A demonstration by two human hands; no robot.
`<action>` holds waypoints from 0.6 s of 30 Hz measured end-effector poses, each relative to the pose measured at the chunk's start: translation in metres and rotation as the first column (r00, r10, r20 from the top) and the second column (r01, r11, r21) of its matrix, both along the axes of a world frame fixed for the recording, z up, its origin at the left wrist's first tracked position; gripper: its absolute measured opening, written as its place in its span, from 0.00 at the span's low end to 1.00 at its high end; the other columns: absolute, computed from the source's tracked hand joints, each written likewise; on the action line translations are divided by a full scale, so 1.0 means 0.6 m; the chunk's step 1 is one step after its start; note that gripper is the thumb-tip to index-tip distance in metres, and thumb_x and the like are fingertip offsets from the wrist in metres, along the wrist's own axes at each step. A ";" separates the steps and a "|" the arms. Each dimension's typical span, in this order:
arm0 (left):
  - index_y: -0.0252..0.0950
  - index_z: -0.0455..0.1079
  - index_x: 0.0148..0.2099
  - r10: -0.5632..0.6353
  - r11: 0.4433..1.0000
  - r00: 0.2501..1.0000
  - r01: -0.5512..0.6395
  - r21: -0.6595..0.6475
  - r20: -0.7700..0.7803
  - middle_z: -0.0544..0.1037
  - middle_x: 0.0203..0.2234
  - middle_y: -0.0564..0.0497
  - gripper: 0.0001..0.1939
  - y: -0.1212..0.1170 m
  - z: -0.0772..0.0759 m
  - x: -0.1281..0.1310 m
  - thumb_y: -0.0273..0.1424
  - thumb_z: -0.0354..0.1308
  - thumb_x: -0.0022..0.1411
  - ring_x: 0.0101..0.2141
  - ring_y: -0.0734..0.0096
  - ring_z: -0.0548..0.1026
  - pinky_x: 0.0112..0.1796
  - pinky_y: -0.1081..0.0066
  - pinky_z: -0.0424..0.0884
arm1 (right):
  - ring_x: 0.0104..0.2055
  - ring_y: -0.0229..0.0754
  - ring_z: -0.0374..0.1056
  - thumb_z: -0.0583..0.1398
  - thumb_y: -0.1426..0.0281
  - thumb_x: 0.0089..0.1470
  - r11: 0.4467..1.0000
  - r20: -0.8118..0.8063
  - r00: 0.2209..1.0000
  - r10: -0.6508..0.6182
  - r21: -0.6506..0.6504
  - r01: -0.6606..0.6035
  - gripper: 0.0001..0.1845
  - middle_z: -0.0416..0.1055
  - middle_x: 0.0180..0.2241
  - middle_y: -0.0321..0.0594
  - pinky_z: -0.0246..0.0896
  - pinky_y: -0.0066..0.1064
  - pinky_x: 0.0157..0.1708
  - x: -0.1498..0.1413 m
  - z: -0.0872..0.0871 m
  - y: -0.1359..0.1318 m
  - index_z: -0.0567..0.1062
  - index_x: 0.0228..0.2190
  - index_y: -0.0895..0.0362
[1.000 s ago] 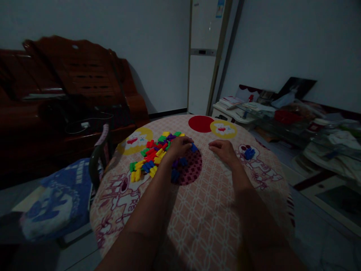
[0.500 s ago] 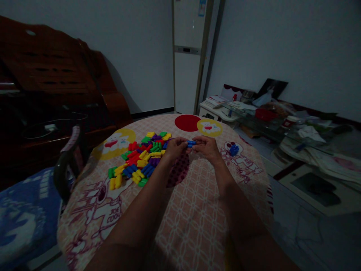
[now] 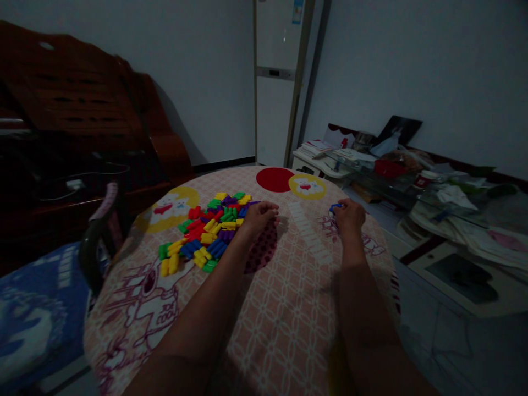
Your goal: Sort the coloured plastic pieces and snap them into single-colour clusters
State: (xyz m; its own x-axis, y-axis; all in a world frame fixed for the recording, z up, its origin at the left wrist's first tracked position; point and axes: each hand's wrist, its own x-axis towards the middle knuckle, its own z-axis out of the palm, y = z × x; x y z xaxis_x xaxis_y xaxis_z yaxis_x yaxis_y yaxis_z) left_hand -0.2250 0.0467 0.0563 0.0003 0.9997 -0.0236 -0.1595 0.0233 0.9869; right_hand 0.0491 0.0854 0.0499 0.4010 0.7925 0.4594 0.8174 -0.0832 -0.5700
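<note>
A heap of small plastic pieces (image 3: 206, 234) in red, yellow, green, blue and purple lies left of centre on the round table (image 3: 289, 308), which wears a pink patterned cloth. My left hand (image 3: 259, 215) rests at the heap's right edge with its fingers curled; whether it holds anything is hidden. My right hand (image 3: 348, 216) is out at the table's right side, closed on a blue piece (image 3: 335, 207) at its fingertips. The small pile of blue pieces seen there earlier is covered by that hand.
A dark chair back (image 3: 101, 236) stands at the table's left edge, with a blue cushion (image 3: 28, 324) beyond. A wooden sofa (image 3: 74, 132) fills the left background. A tall white unit (image 3: 276, 82) stands behind, and a cluttered low table (image 3: 391, 170) at right.
Both hands met at the centre holding a blue piece, then parted. My right hand carried the blue piece out to the right side; my left hand sank back beside the heap.
</note>
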 end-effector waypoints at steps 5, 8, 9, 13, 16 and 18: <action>0.32 0.72 0.36 -0.020 1.000 1.000 0.020 -0.001 -0.006 0.78 0.25 0.53 0.07 0.003 -0.006 -0.002 0.26 0.65 0.53 0.22 0.75 0.75 0.29 0.72 0.75 | 0.44 0.52 0.74 0.61 0.70 0.51 0.990 0.154 0.983 -0.102 -0.080 0.115 0.16 0.79 0.42 0.54 0.65 0.39 0.45 0.022 -0.015 0.004 0.81 0.42 0.59; 0.33 0.72 0.36 -0.036 0.999 0.999 0.036 0.022 -0.036 0.78 0.24 0.53 0.07 0.008 -0.014 -0.007 0.27 0.65 0.53 0.22 0.76 0.75 0.29 0.73 0.74 | 0.44 0.52 0.73 0.60 0.71 0.52 0.993 0.197 0.976 -0.090 -0.056 0.103 0.16 0.78 0.41 0.55 0.64 0.40 0.46 0.025 -0.025 0.015 0.81 0.42 0.60; 0.33 0.73 0.36 -0.037 0.999 0.998 0.038 0.034 -0.046 0.78 0.24 0.53 0.07 0.009 -0.016 -0.008 0.27 0.64 0.54 0.22 0.76 0.75 0.29 0.73 0.74 | 0.44 0.52 0.73 0.59 0.71 0.52 0.995 0.213 0.973 -0.086 -0.040 0.096 0.16 0.78 0.40 0.56 0.64 0.40 0.46 0.026 -0.028 0.019 0.81 0.41 0.61; 0.33 0.73 0.36 -0.015 0.998 0.996 0.020 0.058 -0.083 0.78 0.25 0.53 0.06 0.014 -0.023 -0.013 0.27 0.64 0.53 0.23 0.75 0.75 0.28 0.73 0.73 | 0.43 0.52 0.72 0.61 0.70 0.51 0.995 0.255 0.963 -0.087 -0.031 0.098 0.14 0.78 0.38 0.55 0.64 0.41 0.45 0.033 -0.037 0.028 0.81 0.38 0.62; 0.32 0.73 0.35 -0.003 0.998 0.994 0.010 0.066 -0.108 0.77 0.24 0.53 0.06 0.016 -0.020 -0.020 0.27 0.64 0.52 0.23 0.74 0.75 0.28 0.73 0.73 | 0.42 0.53 0.72 0.61 0.70 0.50 0.994 0.263 0.961 -0.080 -0.052 0.097 0.13 0.77 0.38 0.56 0.64 0.41 0.45 0.032 -0.037 0.028 0.81 0.37 0.62; 0.32 0.73 0.35 0.017 0.996 0.992 -0.006 0.087 -0.127 0.77 0.23 0.53 0.07 0.016 -0.011 -0.033 0.27 0.64 0.52 0.22 0.74 0.75 0.27 0.73 0.73 | 0.42 0.53 0.72 0.61 0.71 0.50 0.994 0.256 0.964 -0.071 -0.056 0.089 0.13 0.77 0.37 0.56 0.64 0.42 0.45 0.029 -0.033 0.025 0.81 0.37 0.62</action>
State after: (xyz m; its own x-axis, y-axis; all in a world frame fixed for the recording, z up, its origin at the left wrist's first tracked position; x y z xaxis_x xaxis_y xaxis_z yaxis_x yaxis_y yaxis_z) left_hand -0.2448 0.0562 0.0500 -0.0088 0.9979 0.0639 -0.0315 -0.0641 0.9974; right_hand 0.0667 0.1002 0.0300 0.3417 0.7950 0.5013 0.9235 -0.1850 -0.3361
